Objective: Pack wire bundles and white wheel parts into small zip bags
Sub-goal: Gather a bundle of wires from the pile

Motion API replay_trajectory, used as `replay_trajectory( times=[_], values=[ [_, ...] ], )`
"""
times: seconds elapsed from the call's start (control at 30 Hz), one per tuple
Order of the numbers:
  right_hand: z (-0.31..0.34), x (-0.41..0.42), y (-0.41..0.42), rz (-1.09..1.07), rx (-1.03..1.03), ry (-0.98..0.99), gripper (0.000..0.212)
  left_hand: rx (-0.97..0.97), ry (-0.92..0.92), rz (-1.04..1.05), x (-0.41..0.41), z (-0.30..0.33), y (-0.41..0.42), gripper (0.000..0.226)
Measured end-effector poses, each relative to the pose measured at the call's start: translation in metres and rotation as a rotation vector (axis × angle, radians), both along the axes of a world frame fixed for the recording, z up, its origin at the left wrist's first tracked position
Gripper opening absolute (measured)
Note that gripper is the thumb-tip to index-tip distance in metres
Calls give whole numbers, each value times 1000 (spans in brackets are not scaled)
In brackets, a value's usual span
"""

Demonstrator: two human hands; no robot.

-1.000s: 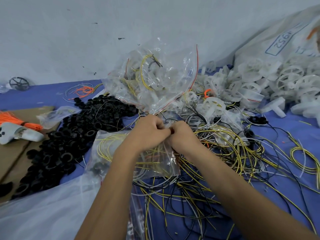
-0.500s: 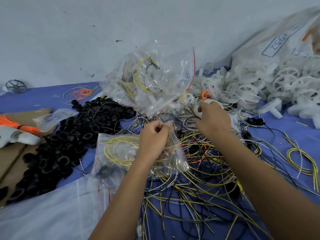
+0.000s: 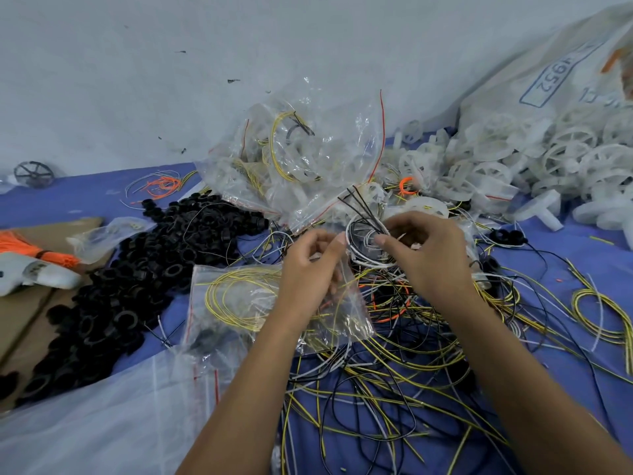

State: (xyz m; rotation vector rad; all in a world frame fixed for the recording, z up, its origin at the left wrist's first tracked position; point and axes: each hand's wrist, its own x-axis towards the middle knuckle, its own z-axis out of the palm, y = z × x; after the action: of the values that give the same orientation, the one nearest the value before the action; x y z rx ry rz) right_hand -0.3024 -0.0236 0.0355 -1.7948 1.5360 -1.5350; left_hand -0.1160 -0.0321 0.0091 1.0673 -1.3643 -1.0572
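Wire bundle, a small black-and-white coil, is pinched between thumb and fingertips of the right hand above the tangle of loose wires on the blue cloth; the mouth of a small zip bag is gripped by the curled fingers of the left hand, just left of the coil. White wheel parts are heaped at far right, filled bags at far centre, black rings at left
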Motion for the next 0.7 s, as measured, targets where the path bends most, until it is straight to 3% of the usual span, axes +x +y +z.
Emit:
replay_trajectory(
  times=[0.17, 0.3, 0.43, 0.53, 0.7],
  values=[
    [-14, 8, 13, -54, -65, 77, 14, 62, 183, -118, 2, 0, 2, 35],
    [-22, 5, 12, -16, -46, 78, 13, 111, 155, -97, 3, -4, 1, 11],
    [-24, 0, 8, 171, 83, -187, 2, 156, 232, -87, 4, -3, 2, 8],
    [-28, -2, 5, 267, 192, -336, 4, 203, 339, -98, 6, -2, 2, 9],
    [-29, -5, 0, 341, 307, -561, 25, 241, 409, -156, 8, -2, 1, 10]
  ],
)
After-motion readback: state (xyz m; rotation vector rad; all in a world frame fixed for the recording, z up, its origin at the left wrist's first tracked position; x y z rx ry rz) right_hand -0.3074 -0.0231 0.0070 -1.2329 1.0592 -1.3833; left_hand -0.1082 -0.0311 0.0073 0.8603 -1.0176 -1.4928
